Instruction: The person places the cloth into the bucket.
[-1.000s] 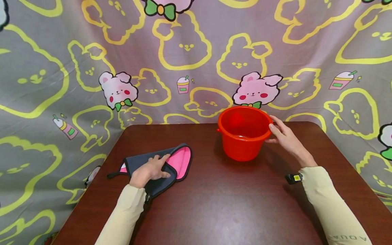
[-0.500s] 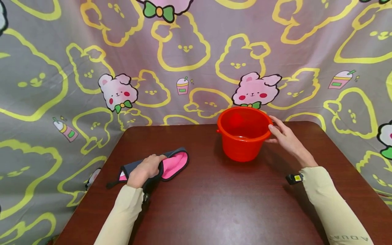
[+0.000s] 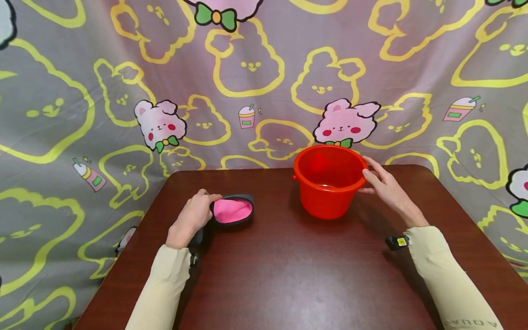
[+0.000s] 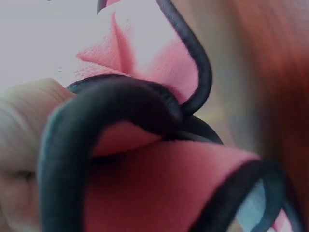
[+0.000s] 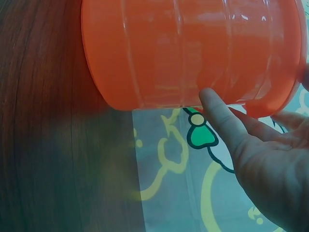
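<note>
My left hand (image 3: 190,217) grips a dark blue oven mitt (image 3: 249,200) with pink lining and black edging. Its near part is bunched under the palm, and the pink-lined end (image 3: 233,210) gapes toward the right. In the left wrist view, folds of the mitt (image 4: 159,188) bulge out beside the hand (image 4: 29,116). My right hand (image 3: 387,185) touches the right side of a red bucket (image 3: 327,201), its fingers fairly straight at the rim and outer wall. The right wrist view shows one fingertip against the wall of the bucket (image 5: 178,53). The bucket stands upright.
A dark brown wooden table (image 3: 288,275) carries both things. Behind it and at the sides hangs a grey curtain (image 3: 264,105) with yellow outlines and pink rabbits. A black strap device (image 3: 397,242) sits at the right wrist.
The left hand has gone from lying spread on the flat mitt to gathering it in its grip. The mitt has bunched up and its visible end has narrowed. Right hand and bucket stay put.
</note>
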`<act>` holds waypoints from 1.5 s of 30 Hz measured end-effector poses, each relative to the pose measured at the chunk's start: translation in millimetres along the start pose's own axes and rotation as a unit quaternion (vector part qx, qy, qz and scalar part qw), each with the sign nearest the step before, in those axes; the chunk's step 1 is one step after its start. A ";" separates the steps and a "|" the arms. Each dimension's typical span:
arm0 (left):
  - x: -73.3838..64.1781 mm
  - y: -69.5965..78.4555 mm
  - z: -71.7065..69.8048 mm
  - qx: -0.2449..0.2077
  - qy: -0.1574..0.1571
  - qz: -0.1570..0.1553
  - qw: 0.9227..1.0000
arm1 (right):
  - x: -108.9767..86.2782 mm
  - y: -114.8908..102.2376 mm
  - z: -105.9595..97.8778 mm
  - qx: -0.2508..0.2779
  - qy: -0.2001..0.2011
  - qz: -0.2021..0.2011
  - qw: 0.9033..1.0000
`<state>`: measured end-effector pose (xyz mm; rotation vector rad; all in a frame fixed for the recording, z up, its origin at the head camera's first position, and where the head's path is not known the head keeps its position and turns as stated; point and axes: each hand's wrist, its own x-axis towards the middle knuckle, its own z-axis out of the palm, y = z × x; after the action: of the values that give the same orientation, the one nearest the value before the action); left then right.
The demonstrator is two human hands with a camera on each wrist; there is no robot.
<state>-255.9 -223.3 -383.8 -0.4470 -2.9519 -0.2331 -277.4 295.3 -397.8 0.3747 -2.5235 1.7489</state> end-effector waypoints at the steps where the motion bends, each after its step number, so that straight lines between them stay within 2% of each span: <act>1: 1.3 1.6 -2.0 -0.003 0.012 0.003 1.000 | -0.6 0.2 0.0 -0.001 0.000 0.001 1.000; 7: 9.5 11.9 -12.3 -0.018 0.068 0.022 0.997 | -1.9 0.7 0.9 0.000 -0.006 -0.008 1.000; 10: 13.4 17.2 -17.6 -0.028 0.082 0.026 0.996 | -1.5 0.8 1.0 -0.003 -0.010 -0.014 1.000; 17: 23.1 31.9 -31.1 -0.047 0.127 0.048 0.990 | 0.1 0.8 0.0 -0.005 -0.002 0.002 1.000; 28: 41.0 59.8 -51.3 -0.063 0.174 0.080 0.979 | -1.3 1.2 -1.0 -0.006 -0.011 -0.018 1.000; 35: 49.5 78.5 -59.2 -0.104 0.217 0.096 0.966 | -1.3 0.6 -0.4 -0.006 -0.005 -0.005 1.000; 45: 63.6 111.5 -78.1 -0.144 0.272 0.122 0.944 | 0.1 -2.0 -2.4 -0.011 -0.003 0.007 1.000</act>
<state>-272.5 -113.8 -282.2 -0.6559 -2.3040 -0.6448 -277.2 296.9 -395.1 0.3625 -2.5516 1.7267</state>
